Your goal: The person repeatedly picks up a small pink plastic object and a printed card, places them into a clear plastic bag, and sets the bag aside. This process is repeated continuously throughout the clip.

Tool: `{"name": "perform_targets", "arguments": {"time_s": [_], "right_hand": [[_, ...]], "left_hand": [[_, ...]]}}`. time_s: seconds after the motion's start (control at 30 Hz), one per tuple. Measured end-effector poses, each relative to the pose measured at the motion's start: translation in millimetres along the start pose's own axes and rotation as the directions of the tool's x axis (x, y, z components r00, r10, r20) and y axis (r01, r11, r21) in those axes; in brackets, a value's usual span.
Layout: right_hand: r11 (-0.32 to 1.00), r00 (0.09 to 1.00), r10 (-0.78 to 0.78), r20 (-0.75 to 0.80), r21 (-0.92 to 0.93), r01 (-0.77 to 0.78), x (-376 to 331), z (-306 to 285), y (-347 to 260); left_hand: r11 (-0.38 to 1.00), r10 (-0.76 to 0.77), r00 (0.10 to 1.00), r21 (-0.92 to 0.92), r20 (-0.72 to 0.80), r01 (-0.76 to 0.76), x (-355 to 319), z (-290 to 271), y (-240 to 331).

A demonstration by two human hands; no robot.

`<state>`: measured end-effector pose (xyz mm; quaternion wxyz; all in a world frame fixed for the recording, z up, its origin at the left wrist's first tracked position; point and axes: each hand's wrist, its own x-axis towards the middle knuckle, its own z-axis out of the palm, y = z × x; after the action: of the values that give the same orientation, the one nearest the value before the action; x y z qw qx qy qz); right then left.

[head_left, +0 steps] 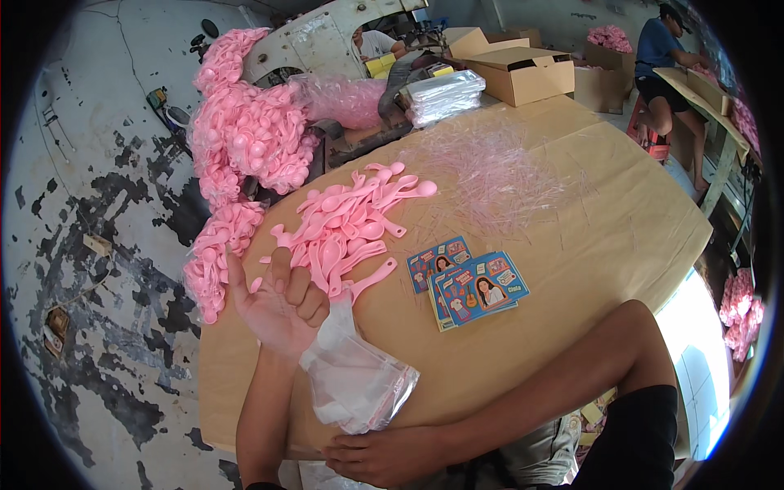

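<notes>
My left hand (282, 306) is raised palm up at the left of the table, its fingers loosely curled and apart, with nothing visible in them. Right beside its fingertips lies a small stack of clear plastic bags (355, 376), slanting toward the near edge. My right hand (380, 456) rests at that edge below the bags, fingers extended leftward; no held object shows. Beyond my left hand is a heap of pink plastic spoons (347, 216), one spoon (376, 278) lying against the bags' upper end. Blue printed cards (482, 290) are stacked right of the spoons.
Thin clear plastic strips (506, 171) are scattered across the far table. Bagged pink spoons (253, 135) pile up at the left edge. Behind are wrapped clear packs (445, 96), a cardboard box (527, 75) and a metal machine (314, 41). Another person (665, 61) sits working at far right.
</notes>
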<state>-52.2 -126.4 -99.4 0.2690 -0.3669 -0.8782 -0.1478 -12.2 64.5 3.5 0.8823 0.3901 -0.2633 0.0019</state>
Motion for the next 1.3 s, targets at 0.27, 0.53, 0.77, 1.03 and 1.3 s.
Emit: {"name": "perform_targets", "arguments": {"time_s": [0.27,0.53,0.77,1.03,1.3], "right_hand": [[0.971,0.968,0.225,-0.112,-0.050,-0.232,13.9,-69.9,-0.1],[0.805,0.828,0.557,-0.060,-0.208,-0.556,-1.0,-58.1,18.2],[0.830,0.853,0.517,-0.078,-0.199,-0.521,2.9,-62.3,29.9],[0.786,0.729,0.617,-0.297,0.196,-0.586,4.1,-161.9,82.5],[0.716,0.869,0.321,-0.375,-0.505,-0.482,-13.5,-150.6,111.6]], "left_hand": [[0.999,-0.024,0.999,-0.044,0.044,0.026,0.1,-3.9,-1.9],[0.999,0.002,1.000,0.046,0.026,-0.003,1.4,-0.3,1.1],[0.976,0.124,0.992,0.184,-0.008,-0.121,-8.0,6.4,37.4],[0.922,0.302,0.813,0.369,-0.499,-0.116,-4.1,5.6,53.8],[0.752,0.233,0.953,0.657,-0.191,-0.052,1.7,4.6,11.4]]}}
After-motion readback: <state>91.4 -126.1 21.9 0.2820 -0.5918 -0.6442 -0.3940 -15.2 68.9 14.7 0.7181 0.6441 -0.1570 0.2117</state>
